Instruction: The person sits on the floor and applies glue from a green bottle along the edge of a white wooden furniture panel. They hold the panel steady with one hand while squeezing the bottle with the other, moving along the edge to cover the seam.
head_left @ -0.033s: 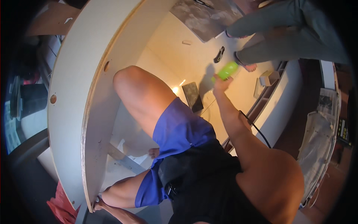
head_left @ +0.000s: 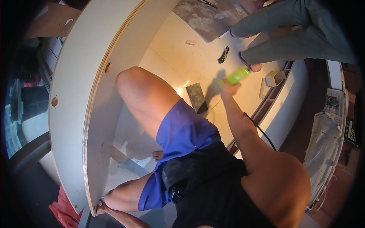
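Note:
My right hand [head_left: 230,89] is closed around a lime-green, bottle-like thing [head_left: 237,76], held out at arm's length over the pale floor board. Motion smears it, so its exact kind is unclear. Its far end points toward another person's foot [head_left: 255,67]. At the lower left, my left hand [head_left: 100,208] grips the lower edge of a large curved plywood panel [head_left: 99,125], which stands beside my bent leg. The fingers of that hand are partly hidden by the panel edge. A black cable [head_left: 262,131] shows beside my right forearm.
A utility knife [head_left: 223,55], a small wood block [head_left: 190,43] and a dark rectangular block [head_left: 197,98] lie on the pale board. Another person's grey-trousered legs [head_left: 281,49] stand at the upper right. A dusty dark sheet [head_left: 209,19] lies at the top; a small box [head_left: 272,79] is at right.
The green thing has swung a little to the right and turned in my right hand, which has shifted slightly right and nearer. My left hand stays on the panel.

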Demonstrator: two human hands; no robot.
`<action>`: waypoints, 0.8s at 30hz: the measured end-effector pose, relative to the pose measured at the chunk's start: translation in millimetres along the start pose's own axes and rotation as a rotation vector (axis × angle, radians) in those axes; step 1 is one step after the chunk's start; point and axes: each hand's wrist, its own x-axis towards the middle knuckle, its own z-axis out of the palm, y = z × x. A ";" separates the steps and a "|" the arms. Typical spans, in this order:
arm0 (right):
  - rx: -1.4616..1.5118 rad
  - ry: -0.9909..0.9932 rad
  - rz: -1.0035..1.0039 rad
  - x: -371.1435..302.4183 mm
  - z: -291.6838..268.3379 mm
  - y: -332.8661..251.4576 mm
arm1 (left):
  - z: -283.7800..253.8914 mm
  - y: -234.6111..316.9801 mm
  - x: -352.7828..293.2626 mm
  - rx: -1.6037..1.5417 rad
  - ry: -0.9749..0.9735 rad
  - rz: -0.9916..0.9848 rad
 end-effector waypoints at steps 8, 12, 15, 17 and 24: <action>0.013 0.316 0.150 11.8 -83.4 114.9 | -2.8 8.2 -5.5 -0.076 0.053 -0.023; 0.314 0.272 0.338 -46.2 -91.1 85.9 | 2.6 8.0 -1.0 -0.118 0.066 -0.038; 0.207 0.254 0.288 -35.8 -102.7 98.7 | 11.6 1.9 -10.5 -0.127 0.057 -0.083; 0.181 0.258 0.212 -36.9 -85.2 96.7 | 10.2 -2.5 -11.6 -0.136 0.058 -0.103; 0.151 0.342 0.271 -67.6 -73.9 68.2 | 6.1 10.1 11.7 -0.158 0.005 -0.103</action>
